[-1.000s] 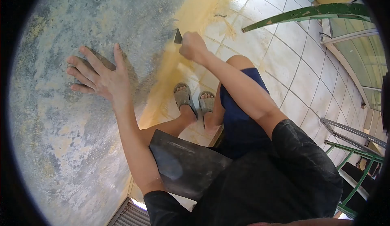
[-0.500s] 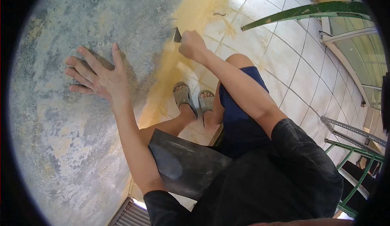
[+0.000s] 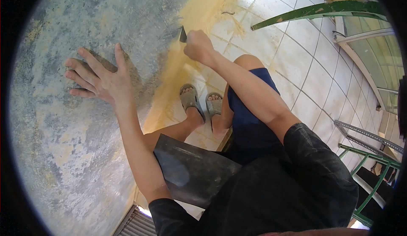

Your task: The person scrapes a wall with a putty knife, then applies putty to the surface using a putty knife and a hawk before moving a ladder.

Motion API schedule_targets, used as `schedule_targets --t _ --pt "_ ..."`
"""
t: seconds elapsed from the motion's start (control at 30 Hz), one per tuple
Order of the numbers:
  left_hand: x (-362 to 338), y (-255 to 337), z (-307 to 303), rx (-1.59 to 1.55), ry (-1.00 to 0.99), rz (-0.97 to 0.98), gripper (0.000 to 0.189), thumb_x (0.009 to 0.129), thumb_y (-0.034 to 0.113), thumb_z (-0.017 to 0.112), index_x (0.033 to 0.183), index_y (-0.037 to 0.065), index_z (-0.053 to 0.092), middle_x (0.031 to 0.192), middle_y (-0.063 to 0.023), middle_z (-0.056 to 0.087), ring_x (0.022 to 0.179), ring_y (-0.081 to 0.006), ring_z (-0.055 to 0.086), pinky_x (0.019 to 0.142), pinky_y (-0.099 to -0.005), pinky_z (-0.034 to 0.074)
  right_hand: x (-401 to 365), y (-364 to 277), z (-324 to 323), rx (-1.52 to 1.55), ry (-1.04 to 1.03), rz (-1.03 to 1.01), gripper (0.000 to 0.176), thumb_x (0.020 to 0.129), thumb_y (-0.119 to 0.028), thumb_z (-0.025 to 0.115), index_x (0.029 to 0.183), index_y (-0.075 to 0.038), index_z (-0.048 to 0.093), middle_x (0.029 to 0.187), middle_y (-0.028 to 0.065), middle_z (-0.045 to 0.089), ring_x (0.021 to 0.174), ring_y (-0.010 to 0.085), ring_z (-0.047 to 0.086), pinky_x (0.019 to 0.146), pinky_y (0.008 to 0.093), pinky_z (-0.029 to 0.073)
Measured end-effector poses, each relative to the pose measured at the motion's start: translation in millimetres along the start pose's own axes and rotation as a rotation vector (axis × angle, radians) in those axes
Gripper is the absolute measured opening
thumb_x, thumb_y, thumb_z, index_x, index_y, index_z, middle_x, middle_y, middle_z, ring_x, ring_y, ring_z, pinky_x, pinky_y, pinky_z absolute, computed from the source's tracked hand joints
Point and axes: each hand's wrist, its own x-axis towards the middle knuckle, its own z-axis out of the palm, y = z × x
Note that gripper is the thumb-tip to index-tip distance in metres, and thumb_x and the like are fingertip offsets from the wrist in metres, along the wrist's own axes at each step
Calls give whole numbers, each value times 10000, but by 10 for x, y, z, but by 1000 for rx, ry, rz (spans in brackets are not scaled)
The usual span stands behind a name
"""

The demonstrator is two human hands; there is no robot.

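My left hand (image 3: 104,78) rests open against the mottled grey-blue wall (image 3: 68,138), fingers spread. My right hand (image 3: 198,47) is closed around a scraper, and its handle is hidden inside my fist. The dark triangular scraper blade (image 3: 183,34) touches the wall where the grey paint meets a yellowish band (image 3: 173,68) low down. Fine scratch marks show in the paint near the blade.
Yellow dust lies on the white tiled floor (image 3: 292,72) along the wall's foot. My sandalled feet (image 3: 190,98) stand close to it. A dark flat panel (image 3: 195,168) is by my lap. Green metal frames (image 3: 313,13) stand to the right, and a slatted grey grille (image 3: 137,223) is at the bottom.
My right hand and the scraper have shifted very slightly up and left. My left hand stays spread on the wall, with the whole view nearly the same.
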Motion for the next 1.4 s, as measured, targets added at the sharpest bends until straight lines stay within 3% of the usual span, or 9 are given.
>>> schedule_targets --t 0.13,0.27,0.4,0.47,0.57,0.9,0.97,1.17,1.4 --pt "5 -19 10 19 -9 -9 907 855 649 671 1560 171 360 1654 -146 183 1550 -318 -1 1190 -592 -90 -82 -4 -10 20 49 -143 138 697 -30 605 657 103 606 738 359 600 743 517 632 689 522 527" --pt "-15 -10 10 10 0 -3 907 856 651 670 1562 174 356 1655 -138 184 1550 -316 5 1190 -598 -77 11 9 -49 41 -36 7 131 687 -30 613 665 99 611 738 361 598 733 512 637 682 521 526" --pt "-34 1 7 -4 0 4 906 857 646 673 1561 173 357 1657 -135 179 1549 -320 9 1188 -607 -71 -145 0 25 0 30 -148 127 678 -29 619 660 96 613 734 360 598 737 509 642 685 515 530" --pt "-11 -6 0 -12 -8 -7 910 857 644 674 1565 174 349 1660 -138 167 1549 -323 6 1186 -611 -71 86 124 46 -5 -13 64 124 672 -26 616 646 95 613 724 355 601 740 510 643 675 514 531" --pt "-15 -26 19 5 -7 3 910 857 644 674 1566 176 347 1661 -139 162 1548 -329 2 1186 -612 -72 -96 6 68 -7 42 -112 119 674 -24 611 641 90 623 721 351 606 729 511 642 684 509 541" --pt "-29 -4 11 23 -23 -19 910 853 645 676 1558 161 364 1661 -143 162 1551 -311 -2 1185 -604 -91 -102 -6 24 5 55 -163 134 683 -34 600 642 91 629 701 365 592 720 506 644 686 514 536" --pt "-7 -9 8 6 -2 -4 913 850 645 680 1558 162 363 1661 -138 165 1551 -310 -4 1187 -603 -86 92 109 -16 -40 -45 16 134 685 -35 604 652 92 631 714 366 597 726 505 646 690 517 541" --pt "-3 -2 12 31 -5 -3 925 847 636 690 1563 161 351 1665 -133 150 1552 -303 -23 1188 -610 -74 -127 95 10 -3 86 -224 142 697 -45 615 693 95 639 739 361 609 736 501 650 688 509 545" --pt "-33 -34 28 21 -11 7 935 844 642 691 1566 161 344 1668 -130 133 1551 -304 -35 1181 -619 -85 -74 45 36 -12 71 -142 152 692 -55 619 680 95 645 720 354 603 739 497 651 680 502 544"
